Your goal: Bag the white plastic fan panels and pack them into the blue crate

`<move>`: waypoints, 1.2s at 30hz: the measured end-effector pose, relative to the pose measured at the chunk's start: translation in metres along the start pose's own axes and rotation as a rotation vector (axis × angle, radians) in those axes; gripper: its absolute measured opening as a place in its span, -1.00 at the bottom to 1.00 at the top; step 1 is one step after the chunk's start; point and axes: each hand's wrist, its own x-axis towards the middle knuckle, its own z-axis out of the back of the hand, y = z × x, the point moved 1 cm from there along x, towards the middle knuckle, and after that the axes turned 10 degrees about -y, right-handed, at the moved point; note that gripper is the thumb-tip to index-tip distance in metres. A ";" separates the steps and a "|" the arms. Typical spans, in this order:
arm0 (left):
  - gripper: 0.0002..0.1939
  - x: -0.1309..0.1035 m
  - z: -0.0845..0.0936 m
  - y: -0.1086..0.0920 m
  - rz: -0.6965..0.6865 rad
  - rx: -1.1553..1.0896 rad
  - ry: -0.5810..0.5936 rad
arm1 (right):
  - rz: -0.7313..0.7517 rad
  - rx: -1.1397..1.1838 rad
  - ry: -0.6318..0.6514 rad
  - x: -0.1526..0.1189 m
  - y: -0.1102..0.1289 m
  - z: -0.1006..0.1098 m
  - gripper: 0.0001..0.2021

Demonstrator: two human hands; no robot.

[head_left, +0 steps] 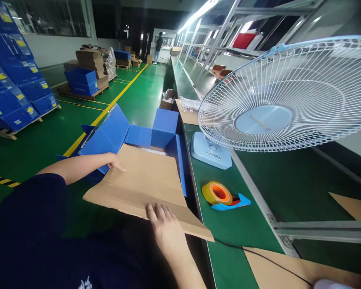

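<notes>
A brown cardboard sheet (150,170) lies tilted over the open blue carton (165,138), hiding much of its inside. My left hand (116,161) grips the sheet at its left side, one finger pointing across the top. At the near edge, my right hand (165,224) has its fingers on a creased strip of the same sheet; its thumb is hidden. Blue carton flaps (106,132) stand spread out on the left and far sides. Something pale shows inside the carton beyond the sheet.
On the green bench (225,253) to the right stand a light-blue fan (264,119) and a yellow tape roll (212,192) on a dispenser. A black cord (228,244) crosses the bench. Stacked blue cartons (15,80) are at left; a person (158,46) stands far off.
</notes>
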 end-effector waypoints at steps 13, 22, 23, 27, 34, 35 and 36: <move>0.27 0.005 -0.035 -0.095 -0.217 -0.013 -0.290 | -0.080 0.052 0.212 -0.045 0.018 -0.029 -0.46; 0.21 0.042 -0.085 -0.119 -0.070 -0.178 -0.143 | -0.183 0.020 0.223 -0.053 0.016 -0.033 -0.47; 0.20 0.043 -0.085 -0.118 -0.050 -0.180 -0.144 | -0.191 0.017 0.233 -0.053 0.015 -0.035 -0.47; 0.08 0.036 -0.074 -0.119 -0.053 -0.172 -0.170 | -0.203 0.012 0.268 -0.054 0.014 -0.049 -0.46; 0.01 -0.048 -0.061 -0.127 -0.396 -0.145 -0.190 | -0.184 -0.024 0.272 -0.056 0.022 -0.075 -0.45; 0.03 -0.066 -0.060 -0.126 -0.462 -0.142 -0.172 | -0.183 -0.032 0.276 -0.053 0.022 -0.075 -0.46; 0.05 -0.084 -0.059 -0.124 -0.520 -0.141 -0.142 | -0.185 -0.038 0.283 -0.050 0.022 -0.075 -0.46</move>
